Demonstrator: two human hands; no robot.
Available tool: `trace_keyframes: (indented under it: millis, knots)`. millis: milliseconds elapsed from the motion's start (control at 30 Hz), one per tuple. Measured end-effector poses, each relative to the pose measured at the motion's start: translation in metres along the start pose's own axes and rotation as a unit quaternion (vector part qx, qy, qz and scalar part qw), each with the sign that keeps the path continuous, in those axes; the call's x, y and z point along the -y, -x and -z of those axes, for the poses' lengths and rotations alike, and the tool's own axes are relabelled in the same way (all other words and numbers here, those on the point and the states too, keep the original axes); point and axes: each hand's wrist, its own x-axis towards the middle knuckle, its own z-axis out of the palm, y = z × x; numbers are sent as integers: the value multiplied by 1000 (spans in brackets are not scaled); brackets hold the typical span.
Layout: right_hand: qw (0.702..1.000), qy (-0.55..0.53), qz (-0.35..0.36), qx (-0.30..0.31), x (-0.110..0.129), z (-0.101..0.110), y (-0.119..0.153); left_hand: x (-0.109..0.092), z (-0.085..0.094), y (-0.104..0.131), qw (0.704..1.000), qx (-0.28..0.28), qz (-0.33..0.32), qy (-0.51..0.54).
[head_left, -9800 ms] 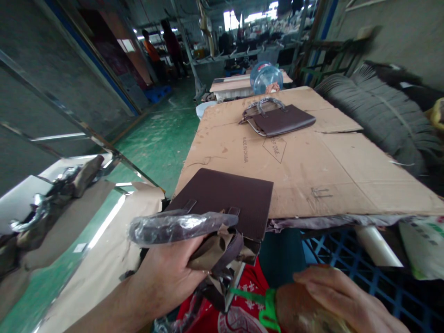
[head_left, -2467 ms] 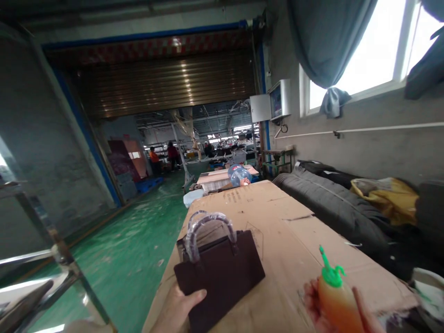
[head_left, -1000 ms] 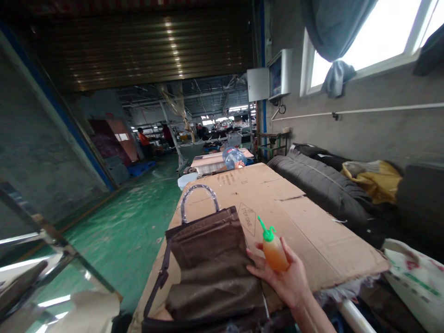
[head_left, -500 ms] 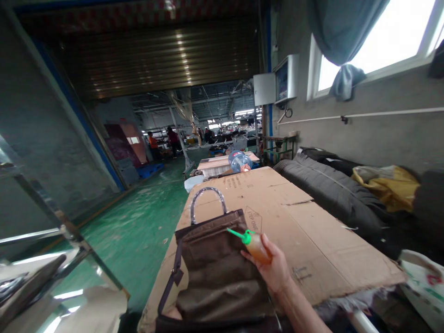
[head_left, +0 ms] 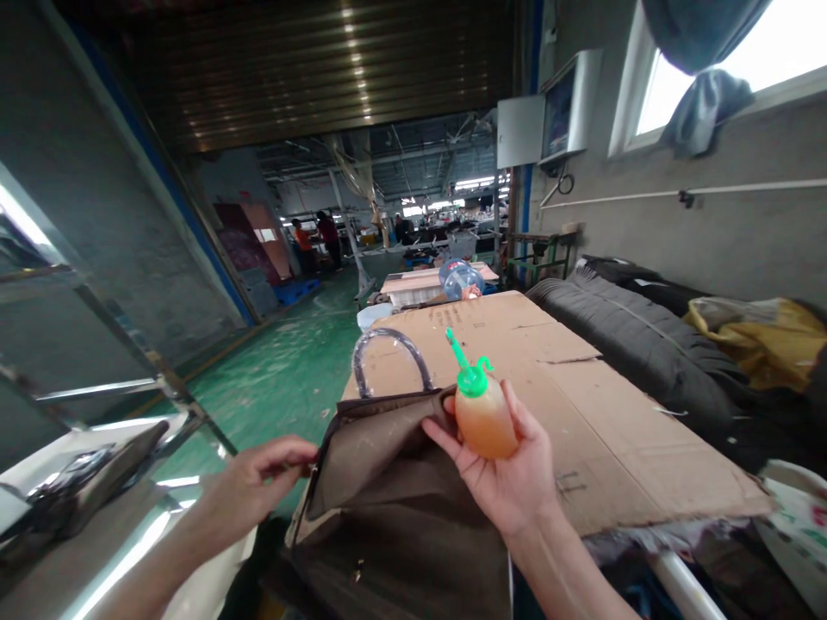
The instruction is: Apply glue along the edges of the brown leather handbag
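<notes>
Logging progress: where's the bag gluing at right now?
Done: bag lies on the cardboard, mouth pulled open. In hand: left hand pinches the bag's edge; right hand holds the bottle upright, nozzle clear of the lining. Left: no glue visibly applied yet.

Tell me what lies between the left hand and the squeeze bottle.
In the head view, the brown bag's open lining lies between left hand and squeeze bottle.

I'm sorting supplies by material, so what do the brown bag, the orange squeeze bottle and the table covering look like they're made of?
Brown bag: looks like matte, soft leather or faux leather; it folds limply. Its handle seems wrapped in shiny clear film.
Squeeze bottle: translucent plastic showing orange liquid, with a green plastic nozzle.
Table covering: flattened corrugated cardboard, scuffed, with printed lettering.
</notes>
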Motion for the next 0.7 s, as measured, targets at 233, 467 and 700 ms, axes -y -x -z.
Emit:
trace_keyframes:
  millis: [233,467,700]
  knots:
    - [1000,-21,7,15,-23,-14,-5,-85,-45,13,968,231,-78,63]
    - [999,-42,20,11,-36,-20,2,-77,-119,16,914,384,-31,-129]
    - [995,13,32,-95,-25,-1,-14,-27,-157,42,878,367,225,-207]
